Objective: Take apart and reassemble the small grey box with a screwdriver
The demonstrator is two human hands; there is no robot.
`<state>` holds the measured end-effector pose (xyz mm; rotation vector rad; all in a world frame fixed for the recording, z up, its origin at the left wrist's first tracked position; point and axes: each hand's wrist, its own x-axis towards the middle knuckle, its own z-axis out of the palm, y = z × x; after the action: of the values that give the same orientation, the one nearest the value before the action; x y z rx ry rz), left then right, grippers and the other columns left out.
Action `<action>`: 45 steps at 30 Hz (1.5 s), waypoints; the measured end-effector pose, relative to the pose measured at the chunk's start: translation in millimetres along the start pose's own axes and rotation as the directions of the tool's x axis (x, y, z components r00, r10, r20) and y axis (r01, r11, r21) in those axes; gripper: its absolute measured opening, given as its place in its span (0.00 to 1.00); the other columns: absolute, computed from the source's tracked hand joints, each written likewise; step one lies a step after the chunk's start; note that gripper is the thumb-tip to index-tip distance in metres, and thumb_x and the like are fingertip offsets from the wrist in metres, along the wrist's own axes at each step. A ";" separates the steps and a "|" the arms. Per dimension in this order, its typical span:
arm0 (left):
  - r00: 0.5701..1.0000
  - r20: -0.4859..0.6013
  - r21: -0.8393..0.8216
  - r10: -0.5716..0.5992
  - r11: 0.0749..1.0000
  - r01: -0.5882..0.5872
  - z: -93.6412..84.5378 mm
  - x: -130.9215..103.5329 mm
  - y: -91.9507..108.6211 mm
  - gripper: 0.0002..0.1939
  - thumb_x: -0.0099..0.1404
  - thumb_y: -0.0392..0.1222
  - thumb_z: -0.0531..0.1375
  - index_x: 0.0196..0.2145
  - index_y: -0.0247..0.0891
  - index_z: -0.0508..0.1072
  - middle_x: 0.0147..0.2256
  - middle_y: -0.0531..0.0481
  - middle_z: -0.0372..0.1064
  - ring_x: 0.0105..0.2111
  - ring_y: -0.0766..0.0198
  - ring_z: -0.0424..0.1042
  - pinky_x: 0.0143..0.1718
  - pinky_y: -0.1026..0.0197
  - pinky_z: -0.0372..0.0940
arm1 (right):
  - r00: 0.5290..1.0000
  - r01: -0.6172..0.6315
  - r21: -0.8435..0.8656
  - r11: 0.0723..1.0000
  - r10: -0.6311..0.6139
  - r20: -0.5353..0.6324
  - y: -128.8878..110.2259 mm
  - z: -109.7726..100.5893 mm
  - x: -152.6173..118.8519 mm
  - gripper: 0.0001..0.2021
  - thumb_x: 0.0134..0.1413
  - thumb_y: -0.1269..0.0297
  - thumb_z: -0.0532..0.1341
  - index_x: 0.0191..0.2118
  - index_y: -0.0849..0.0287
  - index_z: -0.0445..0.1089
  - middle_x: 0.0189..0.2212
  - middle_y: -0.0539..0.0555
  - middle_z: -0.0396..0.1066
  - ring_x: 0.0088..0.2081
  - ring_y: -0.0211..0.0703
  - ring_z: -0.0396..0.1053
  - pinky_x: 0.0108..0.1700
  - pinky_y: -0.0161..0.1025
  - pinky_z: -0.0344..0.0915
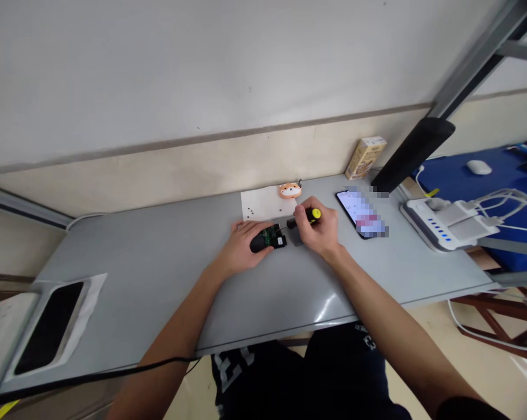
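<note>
My left hand [245, 244] is closed around a small black device with an exposed green circuit board [270, 236], holding it against the grey desk. A white label sits on the device's right part; its exact kind I cannot make out. In my right hand [319, 226] is a screwdriver [295, 223] with a black and yellow handle, its thin shaft reaching left to the device. Whether the tip sits in a screw is too small to tell. Behind them lies a white paper [263, 203] bearing several tiny dark pieces. An orange animal-faced case [290, 190] rests on the paper's right edge.
A lit phone [362, 213] lies right of my right hand, with a small carton [365, 157] and a black padded post [414, 153] behind. Further right is a white power strip [447, 224] with cables. Another dark-screened phone [51, 326] lies far left. A black cable [114, 376] crosses the front.
</note>
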<state>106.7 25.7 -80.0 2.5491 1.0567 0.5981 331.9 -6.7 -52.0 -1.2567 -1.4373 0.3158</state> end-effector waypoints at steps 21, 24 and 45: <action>1.000 -0.028 0.002 0.012 1.000 -0.012 1.7 -0.7 0.0 0.28 0.66 0.45 0.66 0.61 0.47 0.65 0.57 0.47 0.73 0.57 0.50 0.70 0.63 0.45 0.52 | 0.999 0.037 -0.048 0.998 -0.037 0.018 2.6 2.0 0.0 0.17 0.65 0.52 0.58 0.27 0.55 0.65 0.18 0.46 0.61 0.21 0.35 0.56 0.27 0.36 0.54; 0.999 -0.042 0.032 -0.017 0.999 0.019 -7.3 -1.9 -3.9 0.25 0.67 0.46 0.64 0.60 0.46 0.66 0.57 0.45 0.72 0.58 0.50 0.69 0.61 0.45 0.53 | 0.999 0.032 -0.031 0.999 -0.032 -0.002 2.8 1.6 0.5 0.16 0.65 0.53 0.58 0.27 0.55 0.65 0.19 0.47 0.63 0.22 0.36 0.58 0.28 0.36 0.55; 0.893 -0.090 0.194 -0.441 0.872 0.450 -7.1 1.8 10.5 0.04 0.68 0.39 0.56 0.37 0.42 0.70 0.36 0.48 0.75 0.36 0.55 0.73 0.35 0.56 0.62 | 0.997 0.067 -0.039 0.997 -0.069 -0.040 5.4 3.8 -0.9 0.16 0.66 0.53 0.58 0.28 0.56 0.67 0.20 0.48 0.68 0.22 0.36 0.62 0.28 0.36 0.58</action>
<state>110.6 20.8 -68.8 2.3337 1.7391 0.4309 331.3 -3.6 -57.9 -1.2347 -1.4529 0.2165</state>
